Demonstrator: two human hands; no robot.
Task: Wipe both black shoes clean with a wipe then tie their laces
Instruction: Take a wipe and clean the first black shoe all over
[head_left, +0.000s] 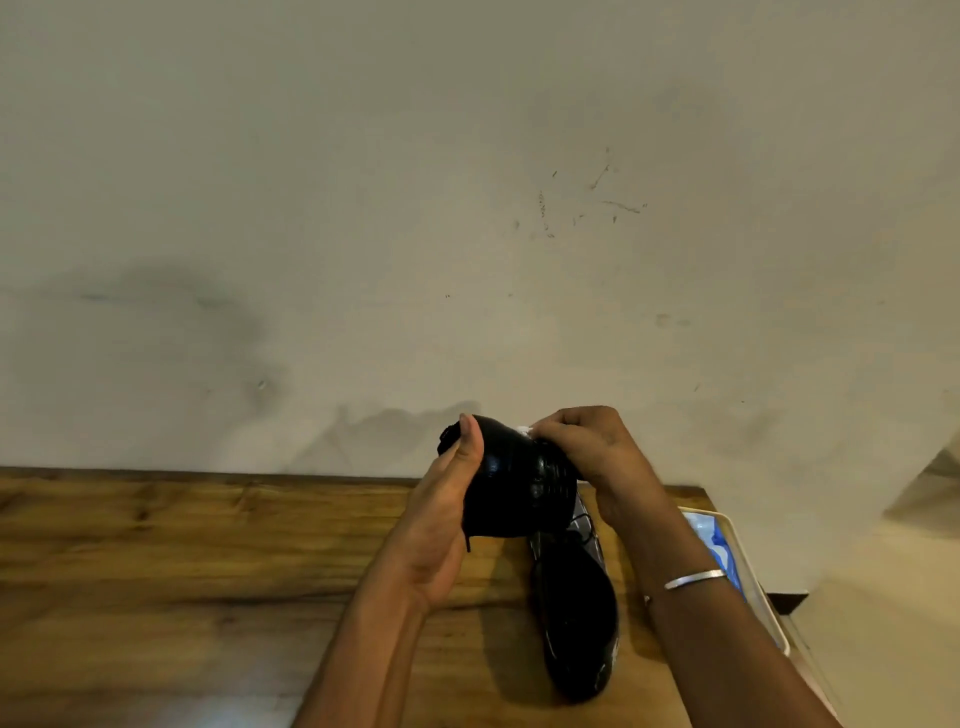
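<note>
the left hand (441, 519) grips the first black shoe (511, 483) from its left side, the thumb running up over the top and the palm turned toward the camera. the shoe is lifted clear of the wooden desk (182, 571), above the desk's far edge and toward its right end. the right hand (587, 447) comes over the shoe from the right with its fingers curled, pinching a small white wipe (524, 430) against the upper surface of the shoe; only a little of the wipe shows past the fingertips. a thin dark lace end (467, 543) hangs from the lower left of the held shoe, beside the left palm. the second black shoe (579, 618) lies flat on the desk near the right edge, lengthwise, its rounded toe pointing to the near edge and its loose laces at the far end, partly under the held shoe. a silver bracelet (693, 578) sits on the right wrist. just past the desk's right edge is a white tray (768, 608) holding a blue and white packet (719, 545), partly hidden by the right forearm. behind the desk rises a pale, scuffed wall (467, 208).
</note>
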